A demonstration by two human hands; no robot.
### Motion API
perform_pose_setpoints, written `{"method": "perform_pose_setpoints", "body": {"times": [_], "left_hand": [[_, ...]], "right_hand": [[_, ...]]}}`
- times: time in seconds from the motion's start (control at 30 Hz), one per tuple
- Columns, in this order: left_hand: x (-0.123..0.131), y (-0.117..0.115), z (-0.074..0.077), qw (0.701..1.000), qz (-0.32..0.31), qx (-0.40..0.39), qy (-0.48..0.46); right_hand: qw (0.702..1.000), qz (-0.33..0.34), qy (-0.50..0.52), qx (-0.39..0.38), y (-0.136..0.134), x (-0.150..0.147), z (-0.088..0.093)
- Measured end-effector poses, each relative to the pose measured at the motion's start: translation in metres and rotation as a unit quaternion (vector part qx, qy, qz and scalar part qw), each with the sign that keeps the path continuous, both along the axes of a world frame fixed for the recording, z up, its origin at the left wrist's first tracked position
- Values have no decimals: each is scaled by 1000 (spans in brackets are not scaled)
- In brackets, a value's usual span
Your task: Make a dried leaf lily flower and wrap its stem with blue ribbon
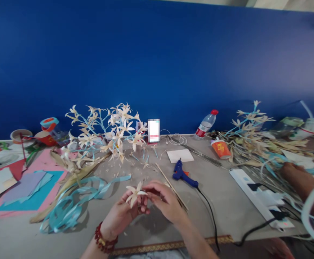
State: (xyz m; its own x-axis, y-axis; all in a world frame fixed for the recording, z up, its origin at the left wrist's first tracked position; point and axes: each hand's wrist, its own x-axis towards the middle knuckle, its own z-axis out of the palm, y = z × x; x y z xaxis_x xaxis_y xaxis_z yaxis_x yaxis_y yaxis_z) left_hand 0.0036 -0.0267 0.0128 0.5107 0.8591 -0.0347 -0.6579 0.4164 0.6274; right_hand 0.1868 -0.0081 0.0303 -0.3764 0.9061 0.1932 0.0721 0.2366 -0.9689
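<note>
Pale flower (135, 193), cream-coloured and matte, with narrow pointed petals spread out like a star. Five or so petals in view: one upward, two toward the left, one downward and one long one out to the right. Open side up, tilted toward the viewpoint. Raised a little above the front part of the grey desk (227, 212), in between both hands. Underside and any stem hidden by petals and fingers.

Left hand (124, 212): half closed around the flower from beneath, fingers curled in, thumb along the near side, clamped on the flower's base. Exact contact hard to see. Around the wrist, a dark red beaded bracelet (104, 239).

Right hand (166, 203): bent fingers and thumb drawn nearly together at the tip of the rightward petal. Pinched on the petal or only touching, impossible to tell.

Just behind the right hand, a thin pale stick (162, 173) flat on the desk; beyond, to the right, a blue glue gun (177, 172) lying with the nozzle pointing away, near a white card (180, 156). To the left, a loose tangle of light blue ribbon (62, 216). Farther back, blue-stemmed branches (125, 112) full of similar cream blossoms.
</note>
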Motion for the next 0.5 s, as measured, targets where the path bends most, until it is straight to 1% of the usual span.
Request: {"method": "perform_pose_setpoints", "body": {"times": [0.1,0.13,0.17,0.23,0.3,0.37,0.43,0.5], "left_hand": [[-3,-3,-3,1000,-19,12,2],[-3,-5,-4,999,-27,18,-5],[-2,-5,-5,999,-34,23,-17],[0,-6,-6,998,-46,22,-43],[4,-6,-4,996,-57,13,-67],[8,-5,-1,995,-62,14,-73],[7,-5,3,996,-50,48,-49],[0,-4,5,996,-30,86,-7]], "right_hand": [[991,51,94,-75,3,-3,-1],[988,56,111,-88,2,-3,-2],[988,55,112,-88,1,-3,-2],[996,35,64,-40,-4,-3,-2],[999,-8,-22,44,-9,-3,-1],[988,-58,-98,107,-10,-2,-3],[977,-119,-128,123,-6,5,-6],[962,-209,-134,112,2,20,-10]]}}
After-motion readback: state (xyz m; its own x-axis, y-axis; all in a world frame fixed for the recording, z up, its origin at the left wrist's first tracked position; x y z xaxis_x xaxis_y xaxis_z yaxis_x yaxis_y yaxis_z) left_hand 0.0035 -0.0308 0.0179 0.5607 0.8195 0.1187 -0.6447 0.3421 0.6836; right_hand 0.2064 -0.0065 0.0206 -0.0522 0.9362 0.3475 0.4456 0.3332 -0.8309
